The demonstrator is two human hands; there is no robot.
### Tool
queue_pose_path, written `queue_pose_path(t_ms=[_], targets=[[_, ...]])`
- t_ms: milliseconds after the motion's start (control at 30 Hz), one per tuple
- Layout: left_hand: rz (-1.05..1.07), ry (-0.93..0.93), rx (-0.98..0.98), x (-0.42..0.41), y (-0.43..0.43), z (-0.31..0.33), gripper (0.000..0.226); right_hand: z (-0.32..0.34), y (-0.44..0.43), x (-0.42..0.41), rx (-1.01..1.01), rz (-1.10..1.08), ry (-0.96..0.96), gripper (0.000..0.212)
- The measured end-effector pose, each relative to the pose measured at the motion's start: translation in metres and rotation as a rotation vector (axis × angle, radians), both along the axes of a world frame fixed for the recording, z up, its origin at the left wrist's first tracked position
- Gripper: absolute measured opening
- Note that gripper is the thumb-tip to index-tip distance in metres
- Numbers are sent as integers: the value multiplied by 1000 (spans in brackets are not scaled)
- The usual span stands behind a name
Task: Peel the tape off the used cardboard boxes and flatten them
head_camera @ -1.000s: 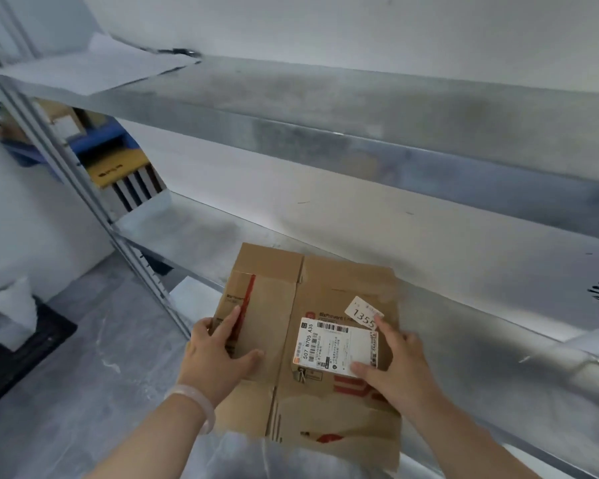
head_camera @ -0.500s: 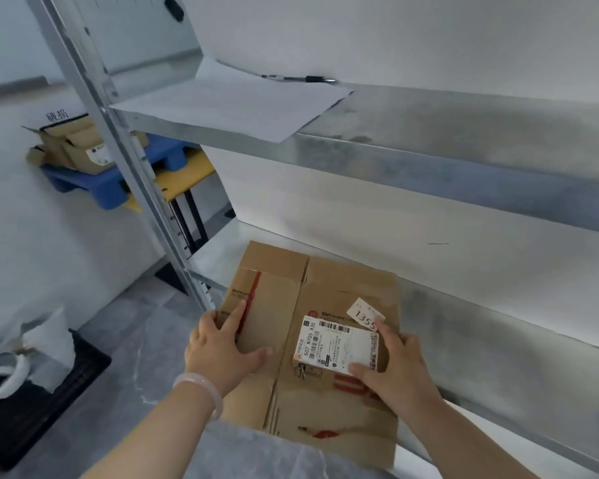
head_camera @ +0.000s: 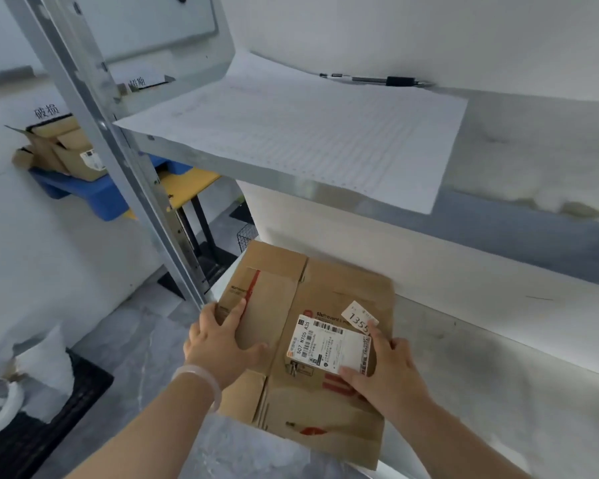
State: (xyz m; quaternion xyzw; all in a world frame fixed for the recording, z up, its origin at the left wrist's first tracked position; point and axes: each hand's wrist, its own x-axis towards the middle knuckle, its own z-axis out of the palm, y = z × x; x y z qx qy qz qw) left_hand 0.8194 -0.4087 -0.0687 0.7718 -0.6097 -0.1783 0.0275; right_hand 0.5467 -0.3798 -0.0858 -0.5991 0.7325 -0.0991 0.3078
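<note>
On the lower shelf (head_camera: pixel 498 392) of the metal rack, seen from the head camera, the cardboard box (head_camera: pixel 274 326) lies collapsed flat, its near end overhanging the shelf's front edge toward the person. It has kept the place it had a second ago. The left hand (head_camera: pixel 218 344) still rests on the left panel with fingers straight and thumb spread wide, pressing down and gripping nothing. The right hand (head_camera: pixel 384 371) stays laid open on the right panel, forefinger along the right edge of the shipping label (head_camera: pixel 325 344) and thumb at its lower corner. What has changed is the view. It has lifted and swung left, so the upper shelf (head_camera: pixel 533 150) now shows a sheet of paper (head_camera: pixel 308 133) with a pen (head_camera: pixel 377 79) behind it. Beyond the rack post, a pile of other boxes (head_camera: pixel 66 150) on a blue pallet (head_camera: pixel 94 191) has come plainly into sight. That suggests this box is all but finished: it is flat, and no clear tape shows along its seams. Whether the red stripe (head_camera: pixel 253 281) is tape or print I cannot tell. The glance toward the pile probably means that more boxes remain to be peeled and flattened.
</note>
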Motion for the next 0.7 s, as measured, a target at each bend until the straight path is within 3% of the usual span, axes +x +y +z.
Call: queue_pose_path(t_ms=[400,567,700], targets=[[-203,-30,83,31,-65,-29,80,-17,-40,45,140,-57,243,106],[-428,-189,203,37,-76,-40,84,-21,-41,70,106,-56,372,94],[-677,-315,91,38,-80,-33,77,-28,-40,89,99,-29,364,86]])
